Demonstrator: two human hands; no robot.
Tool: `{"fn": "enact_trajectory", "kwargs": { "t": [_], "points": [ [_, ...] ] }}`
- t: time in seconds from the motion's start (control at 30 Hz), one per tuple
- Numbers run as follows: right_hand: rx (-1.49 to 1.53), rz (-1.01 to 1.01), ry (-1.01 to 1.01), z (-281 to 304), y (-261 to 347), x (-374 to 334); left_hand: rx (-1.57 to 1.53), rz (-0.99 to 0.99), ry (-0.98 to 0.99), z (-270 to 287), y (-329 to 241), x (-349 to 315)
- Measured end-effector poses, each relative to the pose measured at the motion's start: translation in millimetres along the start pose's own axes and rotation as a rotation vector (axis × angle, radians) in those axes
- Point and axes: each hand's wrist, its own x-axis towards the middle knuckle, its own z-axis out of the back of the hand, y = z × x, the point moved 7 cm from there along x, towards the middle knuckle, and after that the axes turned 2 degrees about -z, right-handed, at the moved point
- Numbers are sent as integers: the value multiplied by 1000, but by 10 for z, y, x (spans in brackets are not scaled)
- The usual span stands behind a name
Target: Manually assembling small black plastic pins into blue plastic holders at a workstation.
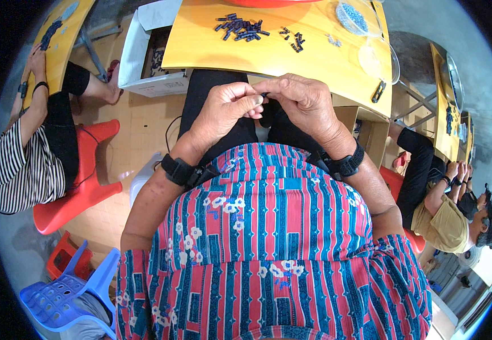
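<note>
Over the near edge of the yellow table (212, 54), my left hand (223, 111) and my right hand (305, 102) meet in front of my lap. Both are closed, fingertips pinching one small black part (264, 95). Most of that part is hidden by the fingers, so its exact kind cannot be made out. Beyond my hands lies a pile of short dark cylindrical pieces (240, 28). To its right is a smaller group of dark pieces (294, 42), then a few tiny clear pieces (333, 41).
A clear tub (375, 25) with small blue pieces stands at the far right, by a round clear lid (370, 59) and a black oblong object (378, 90). Left of the table is an open white carton (144, 82). Co-workers sit on both sides; a red chair (87, 175) stands left.
</note>
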Motion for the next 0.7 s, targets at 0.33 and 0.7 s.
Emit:
{"fn": "enact_trajectory", "kwargs": {
  "t": [0.33,0.7],
  "points": [
    [467,-451,-60,-29,-313,-58,-86,109,-54,37,42,-6],
    [721,-724,38,-160,-474,-135,30,25,-82,46,-43,8]
  ]
}}
